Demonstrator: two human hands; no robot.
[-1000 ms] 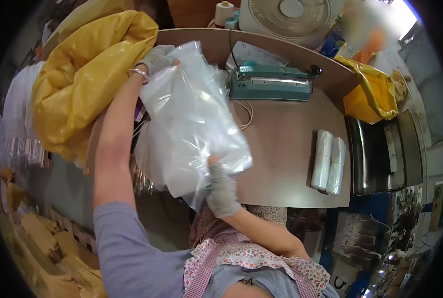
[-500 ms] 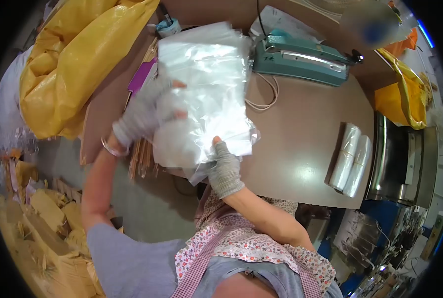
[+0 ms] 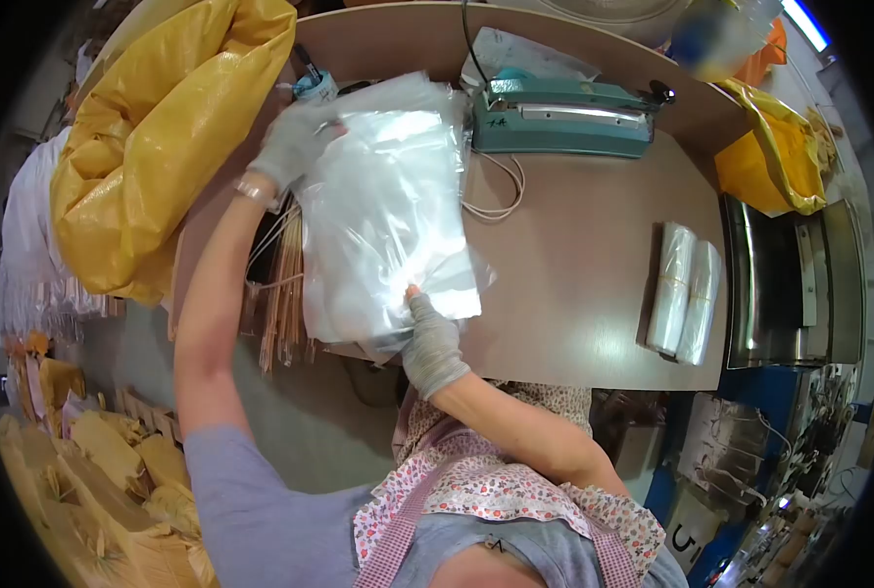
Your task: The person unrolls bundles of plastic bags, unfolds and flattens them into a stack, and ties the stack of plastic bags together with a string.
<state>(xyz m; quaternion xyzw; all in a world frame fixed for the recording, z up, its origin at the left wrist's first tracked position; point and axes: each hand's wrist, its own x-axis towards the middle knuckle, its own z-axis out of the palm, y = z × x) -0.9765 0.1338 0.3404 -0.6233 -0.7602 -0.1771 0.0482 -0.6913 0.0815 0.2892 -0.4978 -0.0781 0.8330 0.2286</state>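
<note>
A stack of clear, shiny plastic bags [image 3: 388, 211] lies at the left part of the table, over its front edge. My right hand [image 3: 433, 345], in a grey glove with a bare thumb tip, grips the near edge, thumb on top and fingers hidden underneath. At the stack's far left corner is my left hand [image 3: 298, 145], gloved too and slightly blurred. Its fingers are curled at the bags' edge, with one tip over the top. A teal bag sealer [image 3: 564, 122] stands behind the stack to the right.
Two rolls of clear plastic bags [image 3: 685, 294] lie at the table's right. A white cord [image 3: 501, 209] loops below the sealer. Thin sticks [image 3: 285, 309] lie left of the stack. A big yellow sack [image 3: 153, 167] bulges at the left; a yellow bag [image 3: 765, 167] hangs at the right.
My left hand has moved from over the middle-left of the stack up to its far left corner. My right hand keeps its grip on the near edge.
</note>
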